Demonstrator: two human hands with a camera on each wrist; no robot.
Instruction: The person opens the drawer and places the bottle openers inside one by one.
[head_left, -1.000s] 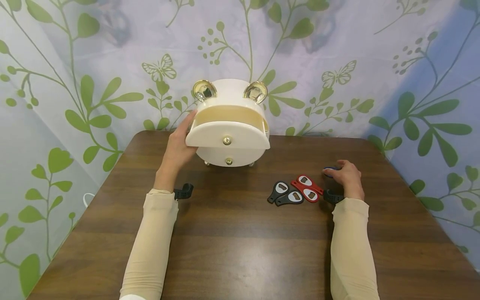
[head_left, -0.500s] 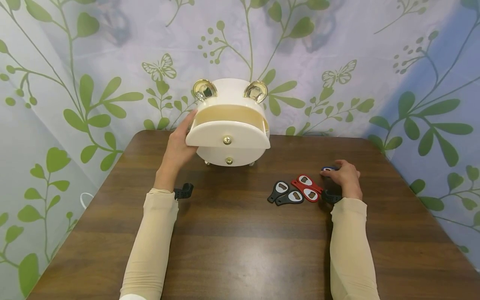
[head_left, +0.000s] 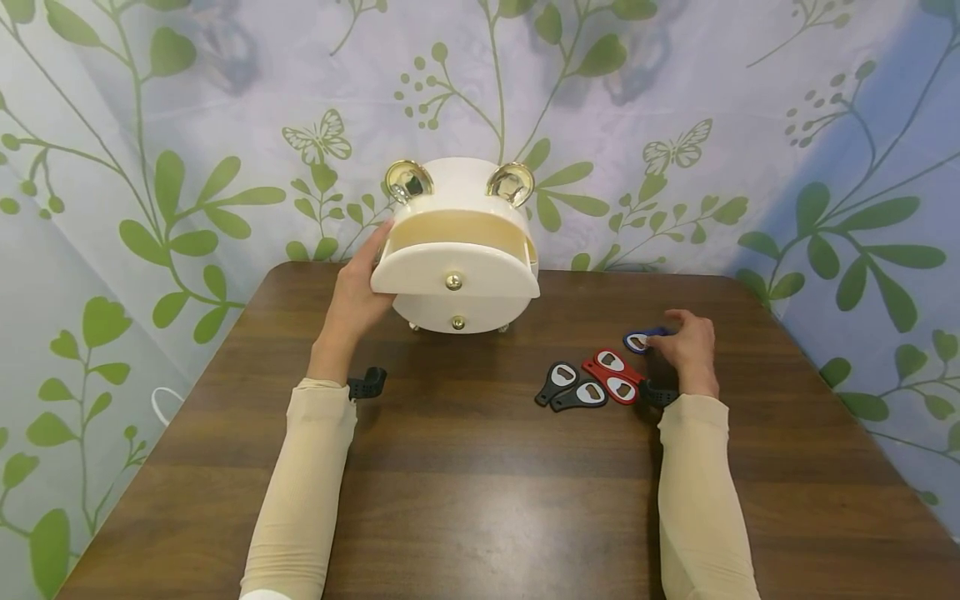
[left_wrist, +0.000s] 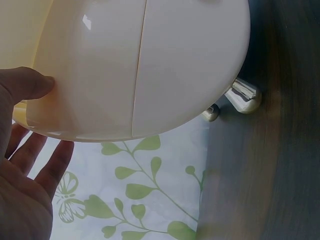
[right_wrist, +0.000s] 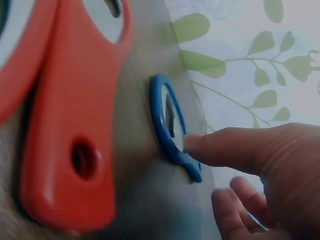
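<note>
A white rounded mini drawer cabinet (head_left: 463, 313) with gold ears and small gold knobs stands at the table's back, its upper drawer (head_left: 456, 268) pulled out. My left hand (head_left: 358, 292) holds the cabinet's left side; in the left wrist view the thumb (left_wrist: 37, 84) lies on the white front and the fingers reach round the curved edge. On the right, my right hand (head_left: 692, 350) touches a blue bottle opener (head_left: 637, 342) lying on the table. In the right wrist view the thumb (right_wrist: 225, 145) presses its face, while the other fingers are bent and apart from it.
Two red bottle openers (head_left: 621, 388) and two black bottle openers (head_left: 579, 395) lie grouped left of my right hand. The brown wooden table (head_left: 480, 483) ends in front of a leaf-patterned curtain (head_left: 600, 125). A white cable loop (head_left: 167, 404) hangs beside the left edge.
My right hand has shifted left, and the blue bottle opener has slid left with it, more of it showing now. My left hand and the cabinet have stayed in place.
</note>
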